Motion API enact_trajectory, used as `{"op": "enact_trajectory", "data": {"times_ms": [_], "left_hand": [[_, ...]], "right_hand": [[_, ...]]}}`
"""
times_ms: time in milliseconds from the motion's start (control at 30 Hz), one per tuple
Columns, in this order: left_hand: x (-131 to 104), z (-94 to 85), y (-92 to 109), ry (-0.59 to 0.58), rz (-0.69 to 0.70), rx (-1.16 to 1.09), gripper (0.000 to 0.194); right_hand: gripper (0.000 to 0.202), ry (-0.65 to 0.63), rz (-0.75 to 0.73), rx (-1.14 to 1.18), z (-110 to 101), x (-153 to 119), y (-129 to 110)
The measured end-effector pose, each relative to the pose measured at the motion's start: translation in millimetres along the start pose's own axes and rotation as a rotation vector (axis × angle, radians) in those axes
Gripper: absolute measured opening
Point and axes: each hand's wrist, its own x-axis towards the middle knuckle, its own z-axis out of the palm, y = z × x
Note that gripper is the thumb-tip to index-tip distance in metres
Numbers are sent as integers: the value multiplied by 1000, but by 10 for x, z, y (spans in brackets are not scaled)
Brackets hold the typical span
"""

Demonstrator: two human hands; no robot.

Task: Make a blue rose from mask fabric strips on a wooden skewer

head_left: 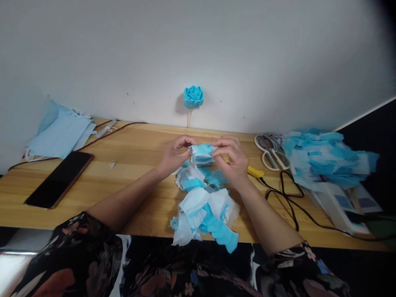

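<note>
Between my two hands, above the wooden table, is a small piece of blue and white mask fabric (202, 154). My left hand (175, 154) pinches its left end with thumb and forefinger. The right end is held in the closed fingers of my right hand (231, 159). Under and in front of them lies a loose heap of crumpled blue and white fabric pieces (202, 214), partly over the table's front edge. A blue fabric flower (193, 97) on a thin stick leans upright against the wall behind my hands.
On the left lie flat blue face masks (58, 134) and a black phone (60, 179). To the right are white-handled scissors (275, 159), a yellow-handled tool (255, 171), black cable (287, 198), a big pile of blue fabric pieces (324, 159) and a white device (340, 206).
</note>
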Motion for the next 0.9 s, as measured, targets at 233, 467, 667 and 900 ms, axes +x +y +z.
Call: {"op": "enact_trajectory", "data": {"times_ms": [233,467,667,900], "left_hand": [[-2,55,82,17,-167,-99,41],[6,28,66,19,-138,-88,33],[-12,5,28,20,-226,-3,12],[24,-39,49,3,-251,-68,28]], "right_hand": [[25,32,-121,-33,2,4,-9],[23,22,-117,-48,10,12,5],[14,32,109,84,44,-46,54],[14,167,596,247,80,-73,168]]}}
